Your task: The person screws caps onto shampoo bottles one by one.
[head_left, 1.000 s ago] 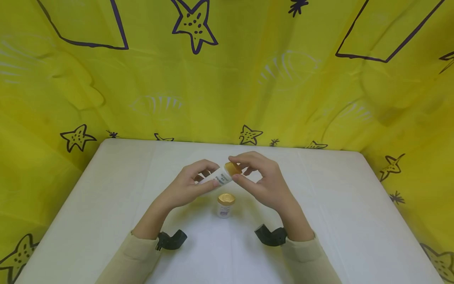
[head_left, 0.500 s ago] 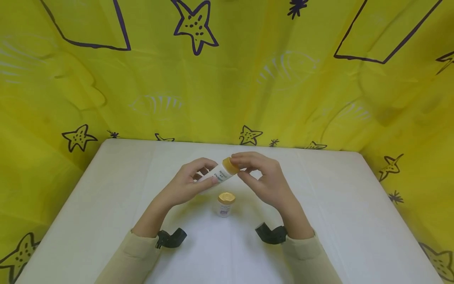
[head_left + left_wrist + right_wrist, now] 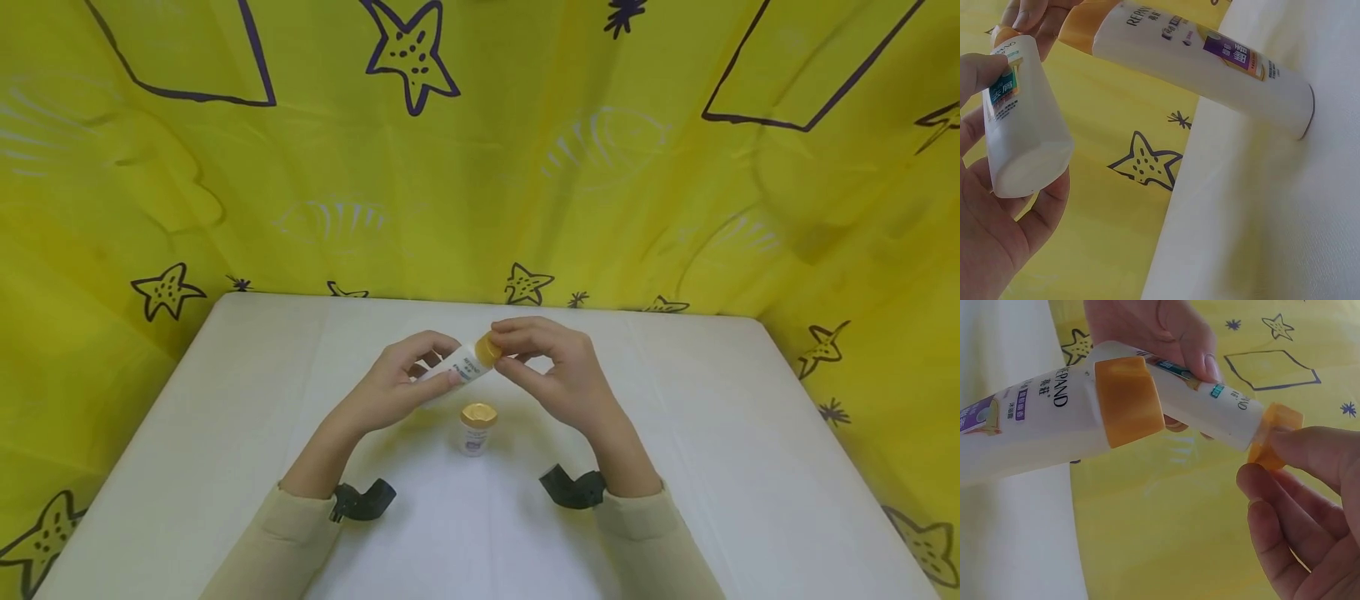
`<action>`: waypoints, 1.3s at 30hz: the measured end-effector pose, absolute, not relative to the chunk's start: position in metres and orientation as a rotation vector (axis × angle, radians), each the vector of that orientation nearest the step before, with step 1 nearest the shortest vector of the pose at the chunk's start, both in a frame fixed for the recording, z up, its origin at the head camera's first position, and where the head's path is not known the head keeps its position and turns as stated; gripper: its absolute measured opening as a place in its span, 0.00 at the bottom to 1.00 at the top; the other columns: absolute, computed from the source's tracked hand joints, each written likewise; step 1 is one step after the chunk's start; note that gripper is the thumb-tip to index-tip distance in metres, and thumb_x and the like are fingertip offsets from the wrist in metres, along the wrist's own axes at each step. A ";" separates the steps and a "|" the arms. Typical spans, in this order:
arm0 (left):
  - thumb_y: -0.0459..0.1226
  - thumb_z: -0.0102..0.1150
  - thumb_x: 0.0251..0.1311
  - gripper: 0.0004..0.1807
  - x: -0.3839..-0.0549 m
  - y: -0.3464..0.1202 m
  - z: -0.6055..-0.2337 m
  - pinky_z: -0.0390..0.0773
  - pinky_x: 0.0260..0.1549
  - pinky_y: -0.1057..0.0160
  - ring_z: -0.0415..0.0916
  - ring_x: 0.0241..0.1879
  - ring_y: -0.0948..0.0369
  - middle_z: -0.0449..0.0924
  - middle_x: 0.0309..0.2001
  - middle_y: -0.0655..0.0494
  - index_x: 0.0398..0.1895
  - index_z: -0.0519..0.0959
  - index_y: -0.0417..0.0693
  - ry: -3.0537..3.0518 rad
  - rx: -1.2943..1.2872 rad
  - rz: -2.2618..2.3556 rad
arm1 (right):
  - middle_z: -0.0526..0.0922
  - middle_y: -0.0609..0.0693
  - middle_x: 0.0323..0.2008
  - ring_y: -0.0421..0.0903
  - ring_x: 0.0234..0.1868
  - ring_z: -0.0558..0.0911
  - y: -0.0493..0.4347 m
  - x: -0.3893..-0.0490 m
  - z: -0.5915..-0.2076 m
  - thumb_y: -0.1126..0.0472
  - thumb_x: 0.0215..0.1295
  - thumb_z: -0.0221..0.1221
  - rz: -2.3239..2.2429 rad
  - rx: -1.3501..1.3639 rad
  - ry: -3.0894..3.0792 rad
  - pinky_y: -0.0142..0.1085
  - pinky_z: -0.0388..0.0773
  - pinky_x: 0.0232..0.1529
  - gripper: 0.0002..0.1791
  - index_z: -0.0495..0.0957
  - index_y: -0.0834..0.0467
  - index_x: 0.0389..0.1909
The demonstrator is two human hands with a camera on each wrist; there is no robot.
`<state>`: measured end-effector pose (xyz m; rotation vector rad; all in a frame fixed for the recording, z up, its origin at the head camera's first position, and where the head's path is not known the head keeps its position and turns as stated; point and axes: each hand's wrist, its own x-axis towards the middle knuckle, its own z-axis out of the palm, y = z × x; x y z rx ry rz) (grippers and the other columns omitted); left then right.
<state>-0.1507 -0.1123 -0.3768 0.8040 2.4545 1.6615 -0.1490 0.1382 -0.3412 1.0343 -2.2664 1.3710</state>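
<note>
White with an orange-gold end, the held bottle (image 3: 463, 367) is up in the air above the worktop (image 3: 712, 467), between the person's two hands. It lies at a slant, its base lower and off to the left, its cap (image 3: 487, 350) higher and towards the right. A teal label (image 3: 1004, 87) shows on its front, with dark lettering (image 3: 1242, 402) closer to the shoulder. The left hand (image 3: 401, 379) is wrapped round the bottle's body, thumb laid on the front and fingers curled behind. The right hand (image 3: 558, 367) pinches the cap between thumb and fingers; from where I stand I cannot tell how firmly that cap sits on the neck. Nearer the person, in the space between the two forearms, a second bottle (image 3: 474, 440) stands upright on the worktop, apart from both hands. It is white as well, with its own orange-gold top (image 3: 478, 414) and a purple label (image 3: 1233, 53) below its dark capitals. Both arms reach in wearing pale sleeves (image 3: 281, 533), and each wrist carries a bent black device (image 3: 363, 502) that juts inward over the white surface. Past the worktop's far edge hangs a bright yellow curtain (image 3: 480, 208), falling in soft folds and printed with dark-outlined starfish (image 3: 412, 54) and fainter, pale-striped fish (image 3: 603, 146).
</note>
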 end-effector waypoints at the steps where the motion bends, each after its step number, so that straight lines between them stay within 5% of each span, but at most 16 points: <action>1: 0.41 0.63 0.65 0.13 -0.151 -0.112 -0.377 0.78 0.44 0.47 0.76 0.46 0.56 0.81 0.49 0.62 0.51 0.79 0.57 2.450 0.808 1.665 | 0.85 0.54 0.51 0.46 0.46 0.85 0.138 -0.149 -0.341 0.70 0.58 0.69 1.382 1.038 -2.259 0.34 0.84 0.40 0.12 0.85 0.60 0.43; 15: 0.41 0.62 0.66 0.13 -0.149 -0.111 -0.375 0.79 0.44 0.53 0.76 0.46 0.58 0.80 0.49 0.62 0.52 0.79 0.56 2.448 0.850 1.653 | 0.86 0.51 0.45 0.44 0.44 0.84 0.136 -0.150 -0.342 0.69 0.56 0.71 1.418 1.003 -2.248 0.35 0.83 0.41 0.08 0.80 0.57 0.31; 39: 0.40 0.64 0.65 0.13 -0.152 -0.113 -0.378 0.79 0.44 0.47 0.76 0.46 0.55 0.81 0.47 0.61 0.52 0.78 0.55 2.460 0.796 1.691 | 0.86 0.54 0.48 0.46 0.44 0.85 0.137 -0.148 -0.342 0.74 0.56 0.68 1.440 1.030 -2.247 0.35 0.84 0.40 0.14 0.84 0.61 0.43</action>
